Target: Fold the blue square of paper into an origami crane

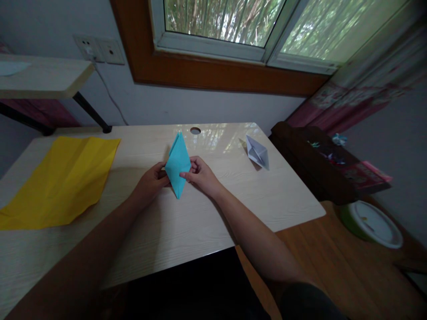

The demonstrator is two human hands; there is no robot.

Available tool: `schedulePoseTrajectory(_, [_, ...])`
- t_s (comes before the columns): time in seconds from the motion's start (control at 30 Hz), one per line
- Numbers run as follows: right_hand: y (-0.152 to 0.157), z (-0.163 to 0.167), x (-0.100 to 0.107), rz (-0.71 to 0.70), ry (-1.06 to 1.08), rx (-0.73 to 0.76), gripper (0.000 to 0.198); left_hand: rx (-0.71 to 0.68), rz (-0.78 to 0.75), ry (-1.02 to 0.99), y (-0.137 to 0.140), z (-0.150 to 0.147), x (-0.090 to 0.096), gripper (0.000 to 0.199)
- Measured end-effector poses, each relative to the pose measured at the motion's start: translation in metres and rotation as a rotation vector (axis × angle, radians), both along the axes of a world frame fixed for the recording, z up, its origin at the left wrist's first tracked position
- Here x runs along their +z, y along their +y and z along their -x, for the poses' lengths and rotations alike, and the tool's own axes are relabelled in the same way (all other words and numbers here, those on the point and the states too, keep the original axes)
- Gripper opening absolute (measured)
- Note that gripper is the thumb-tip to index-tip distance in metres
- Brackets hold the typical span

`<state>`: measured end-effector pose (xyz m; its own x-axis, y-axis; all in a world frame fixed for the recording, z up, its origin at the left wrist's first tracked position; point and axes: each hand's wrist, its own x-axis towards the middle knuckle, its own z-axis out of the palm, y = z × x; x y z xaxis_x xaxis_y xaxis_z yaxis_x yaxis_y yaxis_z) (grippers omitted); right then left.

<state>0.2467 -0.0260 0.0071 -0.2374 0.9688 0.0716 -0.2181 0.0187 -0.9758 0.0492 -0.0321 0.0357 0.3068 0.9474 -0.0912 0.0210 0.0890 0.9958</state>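
Note:
A turquoise sheet of paper folded into a long diamond (178, 165) is held up just above the desk, its points toward the window and toward me. My left hand (152, 181) pinches its left corner, with some fingers behind the paper. On the other side my right hand (202, 175) grips the right edge, thumb lying on the front face. The upper tip shows a split between layers. To the right, a white folded paper boat (257, 152) rests on the desk, apart from both hands.
A creased yellow sheet (66, 182) covers the left part of the pale desk (200, 231). A raised shelf (46, 80) stands at the back left, near a socket with a cable. Right of the desk are a dark wooden cabinet (300, 155) and a lidded green bin (373, 224).

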Motion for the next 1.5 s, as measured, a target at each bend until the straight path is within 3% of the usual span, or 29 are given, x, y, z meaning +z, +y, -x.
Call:
schedulePoseTrajectory(0.17, [0.000,-0.001,-0.001,-0.017,-0.013,-0.055,0.053,-0.002,0.006,-0.048,-0.001,0.001,-0.005,0.039])
schedulePoseTrajectory(0.27, [0.000,-0.002,-0.001,-0.015,-0.019,-0.062,0.054,-0.024,0.042,-0.078,0.000,0.002,-0.008,0.045])
schedulePoseTrajectory(0.4, [0.001,-0.002,0.001,0.007,-0.009,-0.043,0.056,-0.088,0.011,0.025,0.002,0.002,-0.010,0.063])
schedulePoseTrajectory(0.8, [-0.004,-0.001,0.008,0.041,0.003,-0.027,0.057,-0.108,0.007,0.144,0.001,0.002,-0.010,0.062])
schedulePoseTrajectory(1.03, [-0.002,-0.002,0.009,0.003,-0.047,-0.162,0.065,-0.142,0.026,0.170,0.001,0.002,-0.011,0.063])
schedulePoseTrajectory(1.27, [0.001,-0.003,0.003,0.067,0.028,-0.137,0.065,-0.131,-0.012,0.212,0.001,0.002,-0.011,0.052])
schedulePoseTrajectory(1.5, [0.004,-0.008,0.007,0.050,0.116,-0.315,0.059,-0.147,0.005,0.156,0.001,0.001,-0.013,0.050])
